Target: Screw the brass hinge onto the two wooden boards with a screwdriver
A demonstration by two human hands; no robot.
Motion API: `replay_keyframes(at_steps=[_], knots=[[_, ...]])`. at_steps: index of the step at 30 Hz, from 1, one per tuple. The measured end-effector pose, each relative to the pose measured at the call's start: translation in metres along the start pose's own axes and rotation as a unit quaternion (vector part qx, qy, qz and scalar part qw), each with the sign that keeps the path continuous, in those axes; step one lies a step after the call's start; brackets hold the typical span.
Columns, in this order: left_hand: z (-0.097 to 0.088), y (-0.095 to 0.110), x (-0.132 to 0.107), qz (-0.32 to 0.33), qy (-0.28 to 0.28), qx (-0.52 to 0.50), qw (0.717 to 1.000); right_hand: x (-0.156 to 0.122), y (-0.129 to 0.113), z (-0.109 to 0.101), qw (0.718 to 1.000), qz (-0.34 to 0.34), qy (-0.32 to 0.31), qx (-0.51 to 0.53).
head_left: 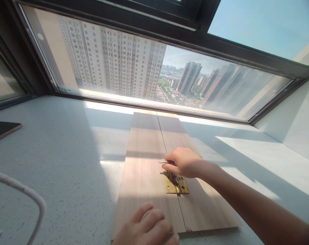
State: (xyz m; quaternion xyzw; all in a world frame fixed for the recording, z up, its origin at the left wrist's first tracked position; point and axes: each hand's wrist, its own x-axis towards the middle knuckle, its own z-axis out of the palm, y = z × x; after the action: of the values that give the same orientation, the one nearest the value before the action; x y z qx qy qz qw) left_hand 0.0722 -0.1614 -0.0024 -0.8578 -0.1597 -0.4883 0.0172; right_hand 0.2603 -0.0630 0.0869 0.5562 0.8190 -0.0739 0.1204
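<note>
Two pale wooden boards (144, 136) lie side by side with a narrow seam between them. A brass hinge (170, 186) lies open across the seam, with dark screw holes in its leaves. My right hand (186, 162) is closed over the hinge's far part and pinches a slim, metal-tipped tool (164, 162), its tip pointing left. Most of the tool is hidden by the fingers, so its exact kind cannot be made out. Near the close end of the left board, my left hand (149, 226) rests with loosely bent fingers, with nothing visible in it.
The boards lie on a white speckled sill (67, 146) below a dark-framed window (113, 102). At the left edge is a dark flat object (5, 130), perhaps a phone. A white cable (29, 192) curves through the lower left. A white wall (297, 115) bounds the right.
</note>
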Motion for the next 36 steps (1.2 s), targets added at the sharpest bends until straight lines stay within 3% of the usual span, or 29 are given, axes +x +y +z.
replay_keyframes(at_steps=[4, 6, 12, 15, 17, 36], knots=[[-0.006, -0.007, -0.001, 0.005, -0.051, 0.065, 0.997, -0.017, 0.009, 0.003, 0.998, 0.025, 0.042, 0.031], [-0.009, -0.013, -0.004, 0.004, -0.090, 0.083, 0.992, -0.038, 0.014, 0.012, 0.992, 0.024, 0.103, 0.069], [-0.010, -0.023, -0.015, 0.026, -0.129, 0.118, 0.984, -0.115, 0.023, 0.084, 0.958, -0.012, 0.278, 0.069], [-0.011, -0.022, -0.017, 0.031, -0.148, 0.130, 0.980, -0.132, 0.026, 0.118, 0.940, -0.043, 0.337, -0.024], [-0.011, -0.021, -0.018, 0.025, -0.154, 0.133, 0.979, -0.134, 0.027, 0.129, 0.937, -0.046, 0.343, -0.054], [-0.015, -0.026, -0.014, 0.057, -0.167, 0.138, 0.975, -0.136, 0.027, 0.130, 0.929, -0.078, 0.359, -0.039]])
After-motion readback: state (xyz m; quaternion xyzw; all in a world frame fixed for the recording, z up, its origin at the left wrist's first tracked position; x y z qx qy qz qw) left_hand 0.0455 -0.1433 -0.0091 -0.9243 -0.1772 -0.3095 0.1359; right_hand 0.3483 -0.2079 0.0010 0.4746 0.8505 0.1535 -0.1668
